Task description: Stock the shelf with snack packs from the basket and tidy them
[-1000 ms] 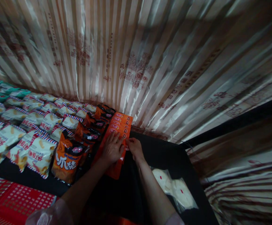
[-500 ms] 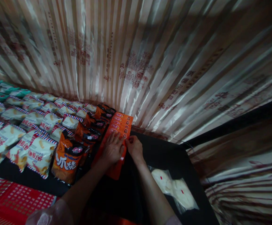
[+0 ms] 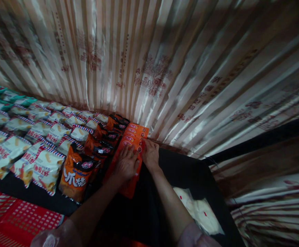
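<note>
A row of flat orange packets (image 3: 135,134) lies overlapped on the black table (image 3: 180,168), running back to the curtain. My left hand (image 3: 126,164) rests flat on the middle of that row, fingers stretched out. My right hand (image 3: 150,154) sits at the row's right edge, fingers curled against the packets, its grip hidden in the dim light. Left of the row stand orange and black snack bags (image 3: 76,175).
White snack bags with red and blue stripes (image 3: 39,164) fill the table's left part, with green-edged ones (image 3: 0,99) at the far back. A clear bag of pale round pieces (image 3: 202,212) lies at the right. A striped shiny curtain (image 3: 164,68) hangs behind. Red patterned cloth (image 3: 18,219) is at the front left.
My right hand has slid forward along the right edge of the orange packets, toward the curtain. My left hand has stayed flat on the row.
</note>
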### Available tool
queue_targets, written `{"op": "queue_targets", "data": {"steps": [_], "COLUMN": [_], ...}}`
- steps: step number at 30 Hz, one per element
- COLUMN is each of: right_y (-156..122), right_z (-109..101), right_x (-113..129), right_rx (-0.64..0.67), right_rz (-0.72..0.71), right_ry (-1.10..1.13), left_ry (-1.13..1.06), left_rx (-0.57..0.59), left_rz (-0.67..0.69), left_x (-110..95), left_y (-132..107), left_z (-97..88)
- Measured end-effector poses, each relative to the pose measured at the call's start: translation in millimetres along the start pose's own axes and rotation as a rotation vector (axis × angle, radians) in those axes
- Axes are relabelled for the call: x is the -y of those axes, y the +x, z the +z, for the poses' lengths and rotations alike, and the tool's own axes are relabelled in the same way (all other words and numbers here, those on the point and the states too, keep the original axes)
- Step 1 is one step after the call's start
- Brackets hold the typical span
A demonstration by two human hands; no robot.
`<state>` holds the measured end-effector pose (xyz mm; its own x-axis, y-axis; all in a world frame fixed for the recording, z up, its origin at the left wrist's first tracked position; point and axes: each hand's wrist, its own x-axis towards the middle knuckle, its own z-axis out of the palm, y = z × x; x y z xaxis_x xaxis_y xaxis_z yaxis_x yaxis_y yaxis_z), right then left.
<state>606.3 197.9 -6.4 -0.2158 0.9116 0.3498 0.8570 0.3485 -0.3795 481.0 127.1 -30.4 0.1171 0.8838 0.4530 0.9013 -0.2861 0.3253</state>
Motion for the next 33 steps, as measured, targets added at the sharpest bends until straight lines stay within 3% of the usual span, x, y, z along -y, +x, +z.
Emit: {"op": "queue_targets", "data": {"steps": [8,33], "right_y": [9.6,4.1], "right_z": [5.1,16.8], "right_x": [-3.2,-11.0], "right_rx": [0.066,0.007], "right_rz": [0.109,0.061], "right_ry": [-0.036,0.049], "left_ry": [-0.006,-0.006], "left_rx": [-0.006,0.010], "left_rz": [-0.004,-0.026], "left_x": [-1.9,-8.0], "left_y": [0.1,-5.4], "left_z": [-2.9,-0.5]}}
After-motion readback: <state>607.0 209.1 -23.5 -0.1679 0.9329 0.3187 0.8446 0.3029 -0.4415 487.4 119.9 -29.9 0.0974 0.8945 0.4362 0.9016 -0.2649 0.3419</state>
